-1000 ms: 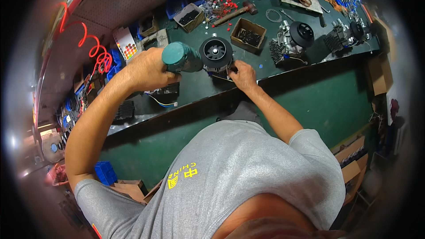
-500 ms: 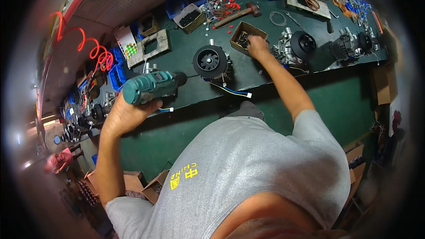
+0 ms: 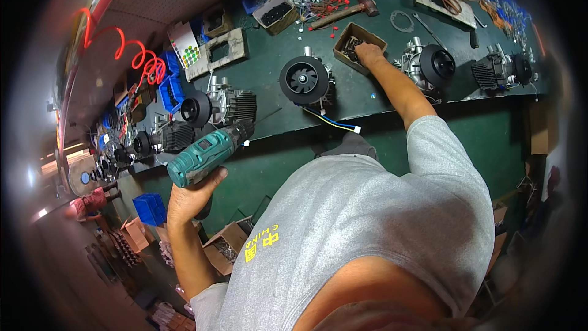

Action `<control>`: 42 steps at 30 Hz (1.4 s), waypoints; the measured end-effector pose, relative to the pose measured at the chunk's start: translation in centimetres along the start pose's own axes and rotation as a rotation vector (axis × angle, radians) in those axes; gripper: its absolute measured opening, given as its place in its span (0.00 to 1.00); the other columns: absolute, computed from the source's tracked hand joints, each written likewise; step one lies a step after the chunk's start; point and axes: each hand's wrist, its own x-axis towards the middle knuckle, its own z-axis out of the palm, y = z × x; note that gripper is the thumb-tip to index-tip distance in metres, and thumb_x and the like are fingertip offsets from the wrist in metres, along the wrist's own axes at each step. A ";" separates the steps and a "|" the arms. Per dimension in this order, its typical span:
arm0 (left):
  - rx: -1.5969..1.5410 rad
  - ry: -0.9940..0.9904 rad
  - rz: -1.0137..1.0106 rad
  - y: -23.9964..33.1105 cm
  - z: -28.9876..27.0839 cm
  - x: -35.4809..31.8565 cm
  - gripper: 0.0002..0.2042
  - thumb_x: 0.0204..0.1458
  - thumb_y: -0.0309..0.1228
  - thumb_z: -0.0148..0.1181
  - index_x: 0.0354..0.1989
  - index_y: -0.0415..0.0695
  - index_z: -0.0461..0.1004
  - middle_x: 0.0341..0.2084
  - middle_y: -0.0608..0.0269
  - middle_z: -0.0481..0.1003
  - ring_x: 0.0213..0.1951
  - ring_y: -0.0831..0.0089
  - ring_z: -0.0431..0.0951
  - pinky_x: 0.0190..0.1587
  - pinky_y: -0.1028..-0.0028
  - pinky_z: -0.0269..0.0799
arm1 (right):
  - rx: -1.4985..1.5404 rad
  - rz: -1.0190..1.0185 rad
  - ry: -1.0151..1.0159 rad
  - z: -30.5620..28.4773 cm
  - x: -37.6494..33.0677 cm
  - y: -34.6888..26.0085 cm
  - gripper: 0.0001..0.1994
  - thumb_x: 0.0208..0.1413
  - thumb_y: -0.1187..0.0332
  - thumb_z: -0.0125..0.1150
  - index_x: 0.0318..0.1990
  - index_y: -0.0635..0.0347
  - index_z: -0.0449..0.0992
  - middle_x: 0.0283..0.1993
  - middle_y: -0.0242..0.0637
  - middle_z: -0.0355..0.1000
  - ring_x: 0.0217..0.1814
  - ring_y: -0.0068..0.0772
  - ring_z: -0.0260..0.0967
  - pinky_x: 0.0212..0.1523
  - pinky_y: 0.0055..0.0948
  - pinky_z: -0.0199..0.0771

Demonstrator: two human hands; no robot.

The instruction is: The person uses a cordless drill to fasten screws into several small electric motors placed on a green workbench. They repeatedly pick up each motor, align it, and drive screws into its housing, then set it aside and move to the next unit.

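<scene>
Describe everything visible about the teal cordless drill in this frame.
The cordless drill has a teal plastic-looking body, black trim and a dark chuck with a thin bit pointing up-right toward the green bench edge. The left hand grips its handle from below, holding it off the bench, tilted, near a black fan unit. Nothing else touches it.

The drill (image 3: 205, 154) is teal with a black nose. The desk (image 3: 367, 95) is dark green. The fan housing (image 3: 304, 79) is black, and its trailing wires (image 3: 334, 121) are yellow and blue with a white plug. The small box (image 3: 359, 39) is brown cardboard. The coiled hose (image 3: 138, 55) is bright red. The shirt (image 3: 367, 227) is grey with yellow print.
</scene>
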 end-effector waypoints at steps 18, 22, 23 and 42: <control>-0.317 -0.126 0.122 -5.7 -1.0 0.1 0.17 0.51 0.24 0.72 0.50 0.40 0.77 0.41 0.63 0.79 0.42 0.73 0.78 0.48 0.72 0.74 | 2.476 -0.015 0.002 -5.2 -17.1 -5.1 0.09 0.60 0.62 0.55 0.39 0.57 0.76 0.37 0.34 0.75 0.37 0.29 0.71 0.36 0.27 0.73; -0.402 -0.154 0.202 -5.4 2.0 1.2 0.15 0.51 0.25 0.71 0.47 0.40 0.77 0.34 0.66 0.78 0.35 0.76 0.77 0.41 0.74 0.74 | 2.364 -0.015 0.053 -5.9 -20.4 -8.0 0.12 0.65 0.63 0.58 0.49 0.60 0.78 0.36 0.27 0.74 0.36 0.19 0.69 0.34 0.22 0.71; -0.410 -0.168 0.221 -5.3 2.5 1.3 0.15 0.51 0.25 0.72 0.47 0.40 0.77 0.34 0.66 0.78 0.35 0.76 0.76 0.41 0.74 0.74 | 2.353 -0.017 0.069 -6.0 -21.3 -8.9 0.11 0.65 0.66 0.59 0.51 0.60 0.78 0.35 0.25 0.73 0.35 0.17 0.68 0.34 0.21 0.71; -0.396 -0.259 0.287 -8.2 4.2 1.6 0.11 0.54 0.28 0.70 0.44 0.41 0.78 0.32 0.67 0.77 0.34 0.77 0.76 0.39 0.74 0.73 | 2.490 -0.096 -0.001 -4.2 -25.6 -15.3 0.07 0.66 0.70 0.57 0.48 0.59 0.74 0.46 0.35 0.77 0.42 0.21 0.74 0.40 0.21 0.79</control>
